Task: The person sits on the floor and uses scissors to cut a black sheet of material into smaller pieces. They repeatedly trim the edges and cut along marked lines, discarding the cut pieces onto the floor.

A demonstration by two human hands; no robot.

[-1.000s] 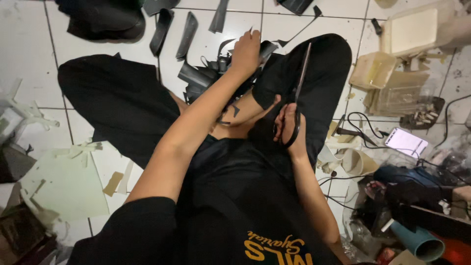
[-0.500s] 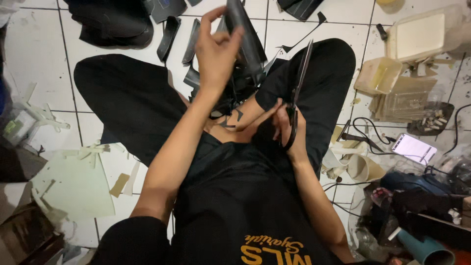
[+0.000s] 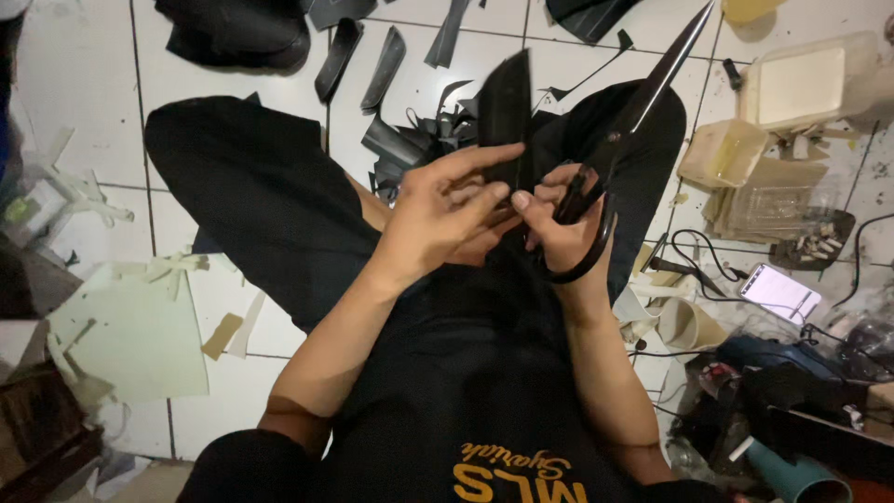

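Centrally, just above mid-frame, the left hand (image 3: 447, 219) pinches a dark strip (image 3: 507, 116) that stands upright from the fingers. It looks thin, light and bendable, probably best held near its lower end. Beside it, the right hand (image 3: 559, 228) is closed around black scissors (image 3: 619, 140), blades pointing upper right.

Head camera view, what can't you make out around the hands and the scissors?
- Black strip: its lower end is hidden behind the left hand and right hand.
- Scissors: blade tips cut off by the top edge.
- Phone: screen content too small and glary to make out.
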